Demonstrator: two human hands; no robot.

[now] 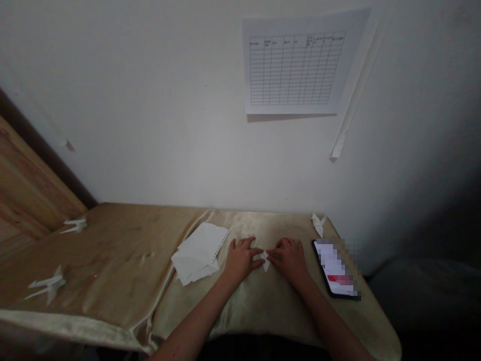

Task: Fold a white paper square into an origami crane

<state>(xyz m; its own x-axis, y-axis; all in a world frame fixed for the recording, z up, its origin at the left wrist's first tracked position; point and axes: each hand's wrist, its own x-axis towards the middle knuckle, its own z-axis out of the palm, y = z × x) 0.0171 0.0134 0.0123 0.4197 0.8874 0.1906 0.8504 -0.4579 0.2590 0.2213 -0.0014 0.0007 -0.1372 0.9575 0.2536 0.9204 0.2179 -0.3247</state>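
Note:
A small piece of folded white paper [265, 262] lies between my two hands, low over the cloth-covered table, its lower end tapering to a point. My left hand [241, 258] grips its left side with thumb and fingertips. From the other side, my right hand [288, 256] pinches the paper's right edge. Just left of my left hand is a stack of white paper sheets [201, 248], one with a perforated edge. To the right of my right hand lies a phone [334, 271] with its screen lit and partly pixelated.
A folded paper figure [318, 225] lies behind the phone. Two more, a rear one [77, 224] and a nearer one [52, 287], are at the far left. The shiny tablecloth [124, 250] is wrinkled. A printed chart [295, 70] hangs on the wall.

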